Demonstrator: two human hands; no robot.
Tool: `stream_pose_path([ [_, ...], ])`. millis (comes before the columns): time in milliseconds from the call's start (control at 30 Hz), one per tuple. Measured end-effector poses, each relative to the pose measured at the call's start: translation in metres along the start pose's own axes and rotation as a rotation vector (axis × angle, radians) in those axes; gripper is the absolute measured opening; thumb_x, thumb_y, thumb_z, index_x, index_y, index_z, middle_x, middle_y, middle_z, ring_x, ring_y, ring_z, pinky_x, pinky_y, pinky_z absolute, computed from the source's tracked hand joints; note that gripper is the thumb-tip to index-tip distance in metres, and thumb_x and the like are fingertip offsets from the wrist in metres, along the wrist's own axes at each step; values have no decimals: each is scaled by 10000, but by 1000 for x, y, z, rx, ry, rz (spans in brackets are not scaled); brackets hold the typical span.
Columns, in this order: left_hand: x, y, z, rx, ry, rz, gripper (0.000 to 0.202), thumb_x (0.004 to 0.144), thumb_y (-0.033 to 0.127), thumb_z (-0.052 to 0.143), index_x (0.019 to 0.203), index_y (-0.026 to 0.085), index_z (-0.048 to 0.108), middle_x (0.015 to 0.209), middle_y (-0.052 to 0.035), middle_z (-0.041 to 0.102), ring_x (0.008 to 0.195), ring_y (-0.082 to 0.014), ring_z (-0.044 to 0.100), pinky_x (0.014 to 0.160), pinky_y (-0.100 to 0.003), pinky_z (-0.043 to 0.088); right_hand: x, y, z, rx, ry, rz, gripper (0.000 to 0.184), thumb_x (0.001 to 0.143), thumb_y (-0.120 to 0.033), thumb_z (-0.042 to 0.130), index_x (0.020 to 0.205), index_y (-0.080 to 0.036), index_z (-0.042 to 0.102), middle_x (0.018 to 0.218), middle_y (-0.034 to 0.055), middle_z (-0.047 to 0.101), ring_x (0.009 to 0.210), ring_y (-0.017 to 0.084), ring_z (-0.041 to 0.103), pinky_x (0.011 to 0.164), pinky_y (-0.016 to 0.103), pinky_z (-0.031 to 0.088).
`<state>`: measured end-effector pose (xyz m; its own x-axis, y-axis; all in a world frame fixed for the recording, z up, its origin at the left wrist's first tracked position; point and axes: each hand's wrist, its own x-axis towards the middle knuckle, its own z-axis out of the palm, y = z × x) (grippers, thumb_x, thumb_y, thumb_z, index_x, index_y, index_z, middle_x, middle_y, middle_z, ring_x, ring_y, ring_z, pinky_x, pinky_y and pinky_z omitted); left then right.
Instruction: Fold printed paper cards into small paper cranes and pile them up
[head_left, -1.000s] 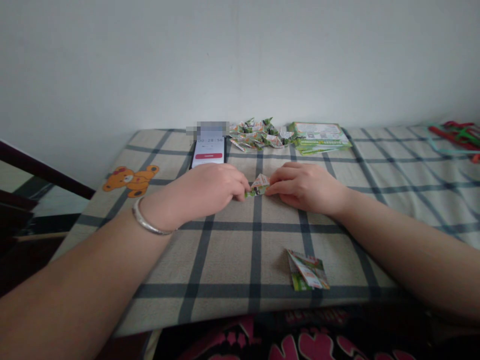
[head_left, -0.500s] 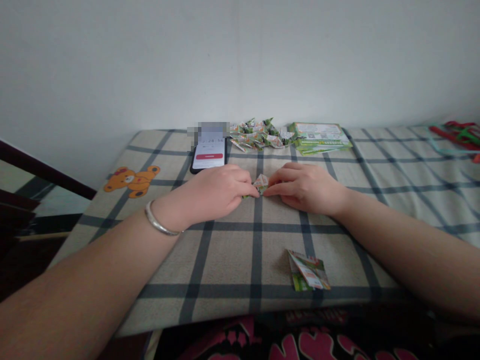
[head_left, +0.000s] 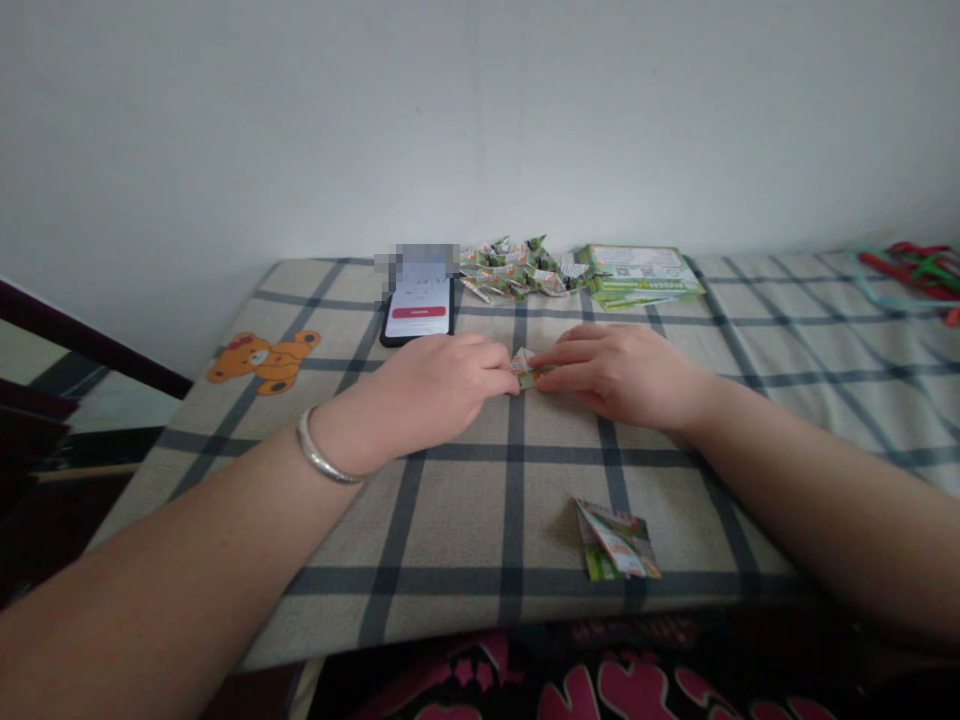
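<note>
Between my two hands, on the checked tablecloth, is a small folded piece of printed paper (head_left: 523, 371), green, white and orange. My left hand (head_left: 457, 385), with a silver bangle at its wrist, has its fingers closed on the paper's left side. From the right, my right hand (head_left: 619, 375) presses its fingertips together on the other side. Most of the paper is hidden under the fingers. Closer to me lies another folded paper (head_left: 619, 543), partly raised along a crease.
Along the wall stand a phone (head_left: 417, 315) with a lit screen, a cluster of folded paper pieces (head_left: 517, 270) and a stack of printed leaflets (head_left: 649, 272). An orange bear picture (head_left: 264, 361) lies left on the tablecloth (head_left: 450, 520). Red and green items (head_left: 922, 268) sit far right.
My right fingers have shifted slightly left over the folded paper, covering more of it. My left hand has shifted slightly right. The other paper stays where it was.
</note>
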<state>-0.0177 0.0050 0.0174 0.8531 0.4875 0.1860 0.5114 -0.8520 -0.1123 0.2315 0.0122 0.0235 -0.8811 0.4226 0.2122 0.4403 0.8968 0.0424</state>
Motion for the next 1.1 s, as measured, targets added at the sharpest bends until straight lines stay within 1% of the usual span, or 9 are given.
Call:
stream_pose_path([
  [133, 1, 0, 2, -22, 22, 12, 305, 883, 65, 476, 1062, 201, 682, 1120, -25, 671, 1071, -203, 595, 933, -365, 511, -2, 2, -1, -20, -18, 22, 313, 899, -106, 490, 1046, -225, 739, 1235, 40, 692, 984, 210, 651, 763, 321, 505],
  [233, 1, 0, 3, -25, 35, 23, 303, 885, 63, 475, 1062, 196, 680, 1149, -21, 671, 1096, -203, 592, 956, -371, 509, -3, 3, -2, -23, -19, 32, 320, 891, -102, 495, 1049, -238, 738, 1221, 39, 695, 958, 198, 650, 748, 307, 488],
  [400, 0, 0, 4, -49, 41, 29, 306, 883, 54, 469, 1056, 200, 675, 1139, -16, 679, 1089, -195, 603, 959, -364, 509, -5, 2, -5, -11, -35, 56, 340, 870, -85, 495, 1041, -238, 745, 1193, 48, 703, 958, 201, 657, 753, 306, 486],
  [633, 2, -1, 5, -67, 51, 29, 323, 874, 35, 460, 1041, 199, 682, 1117, -11, 690, 1060, -192, 621, 948, -361, 517, -9, 6, -8, -4, -65, 138, 361, 831, -49, 517, 1004, -246, 764, 1141, 36, 725, 956, 193, 675, 751, 290, 491],
  [800, 2, -2, 7, -72, 31, 9, 317, 875, 46, 472, 1046, 208, 684, 1104, -14, 689, 1056, -195, 624, 936, -365, 525, -11, 9, -11, 2, -77, 153, 364, 820, -44, 520, 982, -251, 772, 1127, 20, 732, 942, 189, 689, 732, 279, 488],
  [967, 1, -1, 7, -70, 48, 21, 307, 875, 47, 472, 1035, 203, 683, 1105, -13, 691, 1047, -193, 627, 935, -362, 525, -14, 12, -13, -19, -81, 154, 371, 799, -33, 524, 963, -254, 772, 1126, 8, 736, 931, 182, 692, 729, 272, 487],
  [1100, 1, -2, 6, -77, 67, 32, 312, 866, 36, 472, 1028, 201, 681, 1105, -8, 692, 1052, -194, 626, 935, -364, 527, -16, 14, -14, -36, -88, 160, 369, 809, -48, 509, 951, -261, 774, 1118, -6, 739, 933, 180, 696, 722, 270, 485],
])
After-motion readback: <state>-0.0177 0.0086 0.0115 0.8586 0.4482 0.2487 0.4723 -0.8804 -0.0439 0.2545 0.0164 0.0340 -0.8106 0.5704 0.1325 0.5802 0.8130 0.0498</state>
